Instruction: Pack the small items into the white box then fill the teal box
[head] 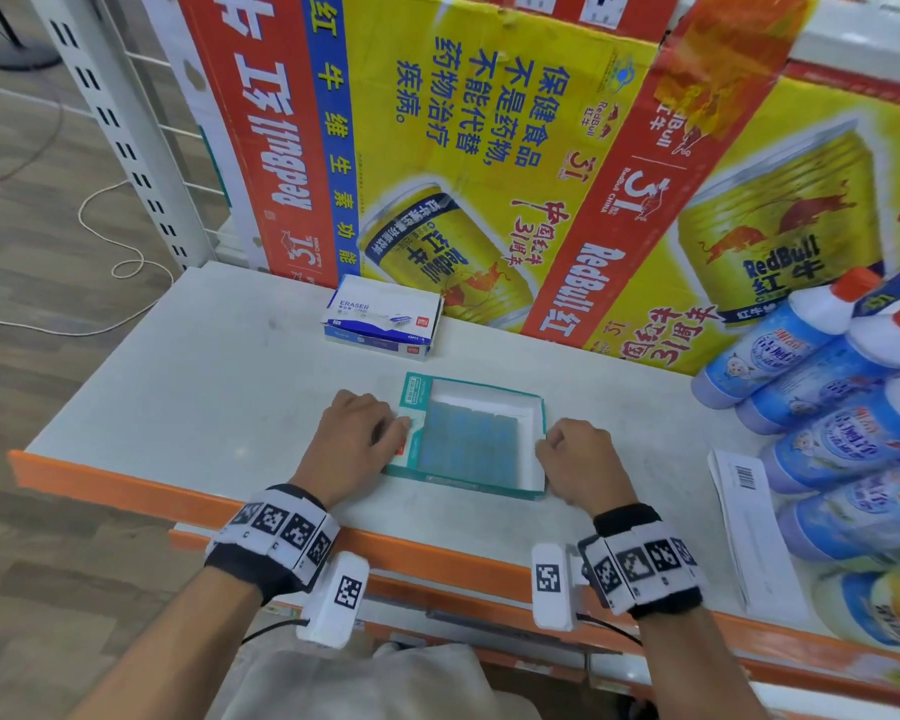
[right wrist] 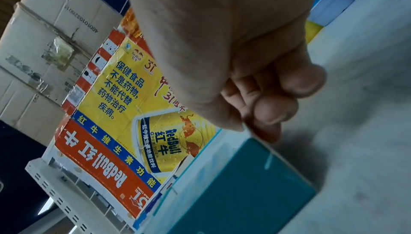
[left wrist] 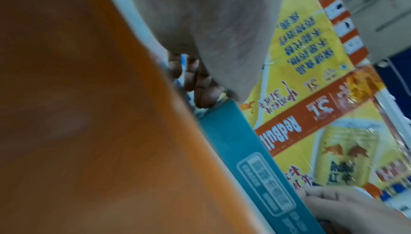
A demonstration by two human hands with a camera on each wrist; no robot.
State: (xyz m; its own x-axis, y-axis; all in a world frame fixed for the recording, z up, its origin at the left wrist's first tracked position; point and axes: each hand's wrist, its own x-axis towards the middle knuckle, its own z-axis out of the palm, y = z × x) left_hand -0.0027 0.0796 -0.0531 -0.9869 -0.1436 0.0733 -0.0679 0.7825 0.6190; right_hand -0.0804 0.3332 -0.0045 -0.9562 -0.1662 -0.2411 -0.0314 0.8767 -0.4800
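Observation:
The teal box (head: 481,486) lies open in the middle of the white shelf, with several small blue items (head: 468,439) in rows inside it. My left hand (head: 380,428) rests on the box's left flap with curled fingers; in the left wrist view its fingertips (left wrist: 203,95) sit at the corner of the teal box (left wrist: 240,146). My right hand (head: 554,449) is at the right wall. In the right wrist view its thumb and fingers (right wrist: 273,111) pinch the edge of the teal box (right wrist: 244,185). The white eraser box (head: 380,317) stands closed behind, untouched.
Large Red Bull cartons (head: 489,148) wall off the back of the shelf. Blue cleaner bottles (head: 827,407) with red caps lie stacked at the right, beside a barcoded paper (head: 749,511). The shelf's orange front edge (head: 126,485) runs below my wrists.

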